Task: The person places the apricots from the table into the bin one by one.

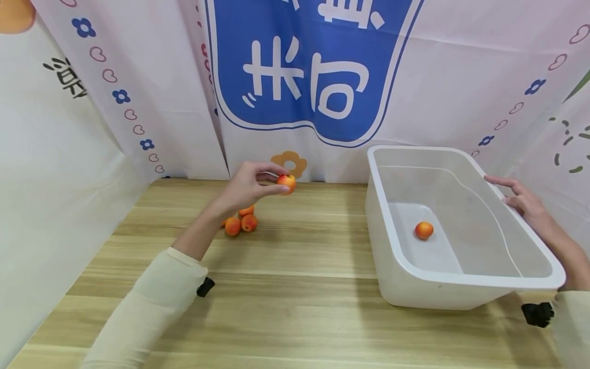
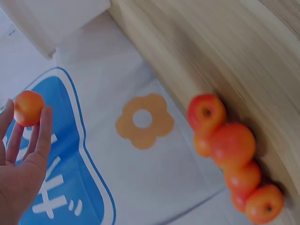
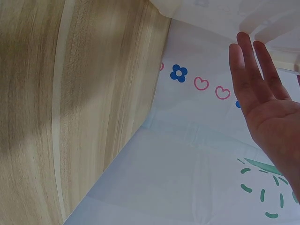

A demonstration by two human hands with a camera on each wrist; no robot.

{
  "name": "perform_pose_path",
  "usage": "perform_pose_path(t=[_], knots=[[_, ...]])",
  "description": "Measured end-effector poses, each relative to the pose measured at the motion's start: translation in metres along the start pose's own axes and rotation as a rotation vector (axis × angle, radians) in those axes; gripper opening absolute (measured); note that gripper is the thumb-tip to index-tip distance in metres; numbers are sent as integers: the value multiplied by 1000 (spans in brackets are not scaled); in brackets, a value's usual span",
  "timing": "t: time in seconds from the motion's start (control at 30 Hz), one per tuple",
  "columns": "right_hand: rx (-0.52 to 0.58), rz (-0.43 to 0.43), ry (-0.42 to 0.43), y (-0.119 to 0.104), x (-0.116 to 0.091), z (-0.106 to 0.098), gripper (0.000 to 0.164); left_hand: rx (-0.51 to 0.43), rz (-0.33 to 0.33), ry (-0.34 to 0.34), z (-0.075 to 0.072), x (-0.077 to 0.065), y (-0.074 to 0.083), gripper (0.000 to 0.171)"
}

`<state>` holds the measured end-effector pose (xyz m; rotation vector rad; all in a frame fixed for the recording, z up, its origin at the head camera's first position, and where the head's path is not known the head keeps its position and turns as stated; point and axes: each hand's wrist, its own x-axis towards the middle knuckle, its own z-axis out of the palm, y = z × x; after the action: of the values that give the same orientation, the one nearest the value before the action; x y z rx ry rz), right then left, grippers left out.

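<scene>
My left hand point(image 1: 249, 183) pinches a small red-orange apple point(image 1: 288, 185) between thumb and fingertips, raised above the back of the table. In the left wrist view, the same apple sits at the tips of the fingers point(image 2: 44, 126). Below and left of this hand, several more small apples point(image 2: 233, 146) lie bunched together on the wood. My right hand point(image 1: 530, 205) rests at the right rim of a white plastic tub point(image 1: 387, 246). Its fingers point(image 3: 251, 65) are straight against the tub's outer side in the right wrist view. Inside the tub lies one apple point(image 1: 424, 230).
The wooden table point(image 1: 295, 328) runs back to a white printed cloth point(image 1: 175, 102) with a large blue panel point(image 1: 295, 66). More cloth hangs at the left and right sides. The tub stands on the right part of the table, near the back cloth.
</scene>
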<state>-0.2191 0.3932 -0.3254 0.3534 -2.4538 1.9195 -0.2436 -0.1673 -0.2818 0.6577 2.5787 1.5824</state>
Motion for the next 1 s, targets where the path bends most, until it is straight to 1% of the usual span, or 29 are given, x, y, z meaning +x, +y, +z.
perform_pose_path(t=[0.2, 0.4, 0.67, 0.73, 0.83, 0.87, 0.9, 1.0], knots=[[9, 9, 7, -1, -1, 1, 47, 8, 20, -7, 17, 11, 9, 35], [18, 4, 2, -1, 2, 0, 47, -41, 17, -33, 32, 23, 22, 39], [41, 0, -3, 0, 2, -2, 51, -87, 4, -86, 54, 36, 40, 35], [54, -9, -6, 0, 3, -2, 52, -95, 13, -97, 59, 40, 45, 34], [60, -22, 1, 0, 4, -3, 54, -102, 48, -110, 65, 45, 53, 34], [65, -21, 3, -1, 4, -3, 55, -105, 58, -115, 67, 46, 55, 34], [39, -14, 13, -1, 4, -2, 55, -107, 66, -119, 70, 48, 58, 34], [41, -3, 15, -2, 4, -1, 53, -125, 85, -135, 76, 52, 64, 35]])
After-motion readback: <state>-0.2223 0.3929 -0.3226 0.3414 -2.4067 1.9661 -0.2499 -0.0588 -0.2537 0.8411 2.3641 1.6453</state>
